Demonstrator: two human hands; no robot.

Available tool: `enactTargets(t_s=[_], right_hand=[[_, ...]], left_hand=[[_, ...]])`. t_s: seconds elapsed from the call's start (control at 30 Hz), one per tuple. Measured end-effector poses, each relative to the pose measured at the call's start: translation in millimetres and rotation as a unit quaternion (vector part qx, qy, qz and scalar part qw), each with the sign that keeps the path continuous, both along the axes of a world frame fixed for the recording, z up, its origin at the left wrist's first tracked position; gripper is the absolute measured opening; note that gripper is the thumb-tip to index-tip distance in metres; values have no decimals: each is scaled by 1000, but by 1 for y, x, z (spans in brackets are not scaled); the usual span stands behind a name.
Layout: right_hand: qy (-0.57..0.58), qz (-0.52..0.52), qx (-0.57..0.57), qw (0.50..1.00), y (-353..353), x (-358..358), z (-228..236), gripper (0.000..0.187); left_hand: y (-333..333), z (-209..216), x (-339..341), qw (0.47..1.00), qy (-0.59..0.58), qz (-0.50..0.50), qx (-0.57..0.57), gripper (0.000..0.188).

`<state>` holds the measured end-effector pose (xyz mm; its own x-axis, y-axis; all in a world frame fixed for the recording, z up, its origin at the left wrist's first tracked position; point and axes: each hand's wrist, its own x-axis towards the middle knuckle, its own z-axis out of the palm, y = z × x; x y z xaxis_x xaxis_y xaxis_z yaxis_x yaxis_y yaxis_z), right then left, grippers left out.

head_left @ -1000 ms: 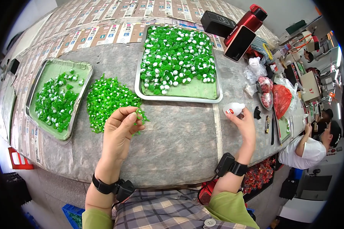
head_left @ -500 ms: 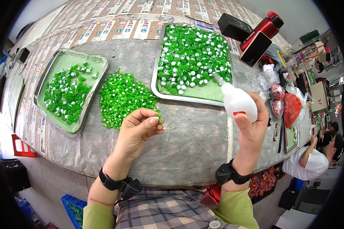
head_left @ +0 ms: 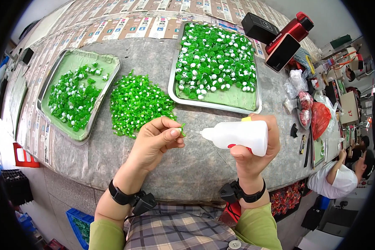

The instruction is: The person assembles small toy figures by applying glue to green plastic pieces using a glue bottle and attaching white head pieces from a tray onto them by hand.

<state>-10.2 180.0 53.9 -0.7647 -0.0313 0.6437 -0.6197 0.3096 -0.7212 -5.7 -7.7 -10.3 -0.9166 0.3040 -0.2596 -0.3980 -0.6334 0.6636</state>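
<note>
My left hand [head_left: 157, 142] pinches a small green plastic piece [head_left: 183, 131] between thumb and fingertips, above the grey-covered table. Wrapped around a white squeeze bottle [head_left: 242, 136], my right hand [head_left: 257, 160] holds it on its side. The bottle's thin nozzle points left at the green piece, with its tip a short way from it. Behind my left hand lies a loose pile of small green pieces with white spots [head_left: 139, 104]. A metal tray [head_left: 214, 106] beyond holds many green pieces with white eye-like balls. A second tray [head_left: 96, 109], at the left, holds fewer of them.
At the back right are a black box [head_left: 259, 27], a red bottle [head_left: 293, 29] and a phone [head_left: 282, 52]. Plastic bags [head_left: 321, 118] and tools lie along the right side. A person in white [head_left: 335, 177] sits farther right. A red stool [head_left: 26, 155] stands left below the table.
My right hand has swung the squeeze bottle from tilted up to nearly level, bringing its nozzle left and down towards the green piece. My left hand has shifted slightly right.
</note>
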Motion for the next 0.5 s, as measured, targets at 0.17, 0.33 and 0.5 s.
enactTargets(t_s=[0.17,0.33,0.5], right_hand=[[15,9,17,1000,-1,-1,0,47],[-8,13,6,1000,-4,0,1,47],[6,13,38,999,-4,-1,1,47]], left_hand=[[0,0,1,1000,-2,-4,13,10],[0,0,0,1000,-3,-7,14,10],[-1,1,0,1000,-2,-10,8,10]])
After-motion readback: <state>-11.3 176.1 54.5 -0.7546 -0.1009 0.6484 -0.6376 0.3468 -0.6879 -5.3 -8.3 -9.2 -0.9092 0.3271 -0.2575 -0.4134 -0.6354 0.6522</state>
